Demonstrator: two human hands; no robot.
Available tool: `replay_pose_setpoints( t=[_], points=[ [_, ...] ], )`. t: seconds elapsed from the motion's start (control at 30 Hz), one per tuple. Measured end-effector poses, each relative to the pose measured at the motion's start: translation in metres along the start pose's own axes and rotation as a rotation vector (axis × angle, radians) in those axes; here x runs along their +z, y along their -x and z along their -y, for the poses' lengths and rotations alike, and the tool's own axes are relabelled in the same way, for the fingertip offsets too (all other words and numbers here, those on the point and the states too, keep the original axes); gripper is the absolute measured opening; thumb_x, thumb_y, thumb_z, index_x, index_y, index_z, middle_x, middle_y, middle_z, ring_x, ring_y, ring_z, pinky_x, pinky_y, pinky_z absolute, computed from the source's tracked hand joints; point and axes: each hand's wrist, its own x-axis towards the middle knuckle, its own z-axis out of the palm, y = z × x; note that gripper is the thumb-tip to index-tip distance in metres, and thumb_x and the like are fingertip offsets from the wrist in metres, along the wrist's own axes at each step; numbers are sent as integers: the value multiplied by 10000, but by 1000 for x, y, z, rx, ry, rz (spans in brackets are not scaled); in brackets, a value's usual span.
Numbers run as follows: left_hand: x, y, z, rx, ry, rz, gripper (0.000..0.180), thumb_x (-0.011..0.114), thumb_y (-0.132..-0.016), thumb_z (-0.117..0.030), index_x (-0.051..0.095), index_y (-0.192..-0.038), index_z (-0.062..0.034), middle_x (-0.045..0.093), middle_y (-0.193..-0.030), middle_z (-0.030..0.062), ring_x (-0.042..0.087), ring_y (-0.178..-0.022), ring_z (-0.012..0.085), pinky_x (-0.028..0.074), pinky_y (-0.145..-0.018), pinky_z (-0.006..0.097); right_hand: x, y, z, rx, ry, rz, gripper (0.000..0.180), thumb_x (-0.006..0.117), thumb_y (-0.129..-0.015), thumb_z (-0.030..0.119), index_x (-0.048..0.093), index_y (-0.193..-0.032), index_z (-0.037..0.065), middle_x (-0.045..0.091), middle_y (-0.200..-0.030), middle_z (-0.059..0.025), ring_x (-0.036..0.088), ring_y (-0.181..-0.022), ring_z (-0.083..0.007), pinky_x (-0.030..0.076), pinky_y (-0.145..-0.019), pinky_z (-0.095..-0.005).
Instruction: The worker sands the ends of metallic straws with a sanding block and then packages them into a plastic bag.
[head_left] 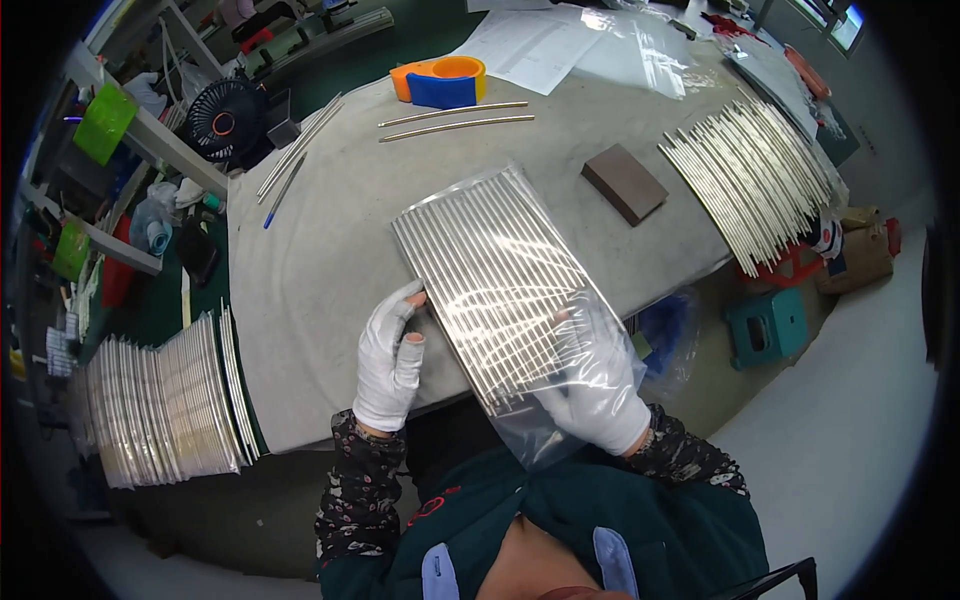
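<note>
A clear plastic bag (530, 445) holds a flat row of slim silvery metal rods (490, 270), lying tilted at the table's front. My left hand (385, 355), in a white glove with bare fingertips, stands at the bag's left side. Its fingertips touch the edge there, and the thumb is held apart from them. My right hand (605, 385), gloved the same way, grips the bag's lower right part. Glossy film lies over its fingers; whether the hand is inside the bag or beneath it I cannot tell.
A brown block (625, 185) lies right of the bag, beside many loose rods (750, 180). Behind are a tape dispenser (440, 82), two rods (455, 128) and papers (535, 45). A pen (285, 190) lies left. Bagged rods (165, 400) stand lower left; a teal stool (768, 328) is right.
</note>
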Motion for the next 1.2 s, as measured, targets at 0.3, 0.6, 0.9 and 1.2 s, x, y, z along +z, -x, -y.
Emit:
replay_pose_setpoints(
  t=[0.3, 0.6, 0.9, 1.2],
  points=[
    [36, -76, -40, 352, -464, 397, 507, 469, -886, -365, 461, -1213, 21, 462, -1267, 207, 422, -1192, 358, 315, -1006, 417, -44, 46, -24, 10, -198, -454, 104, 583, -619, -16, 525, -678, 48, 496, -543, -61, 475, -450, -224, 357, -435, -319],
    [77, -92, -27, 330, -676, 525, 594, 515, -838, -356, 392, -1259, 44, 333, -1363, 210, 293, -1285, 330, 202, -1072, 445, -17, 15, -56, 993, -1177, 161, 443, 561, -868, 390, 600, -838, -50, 599, -721, -42, 537, -700, -68, 433, -637, -221],
    [53, -92, -26, 473, -585, 723, 544, 506, -851, -336, 390, -1293, -41, 347, -1374, 144, 322, -1272, 325, 211, -1059, 483, -30, 16, -21, 1031, -959, 328, 264, 578, -828, 218, 630, -716, -16, 577, -619, -15, 497, -519, -50, 388, -467, -209],
    [64, -87, -27, 458, -630, 691, 610, 471, -852, -430, 368, -1308, -37, 345, -1374, 148, 298, -1285, 323, 200, -1063, 482, -10, 12, -27, 963, -911, 240, 347, 563, -833, 315, 638, -811, -23, 610, -662, -69, 552, -591, -127, 445, -576, -255]
  ],
)
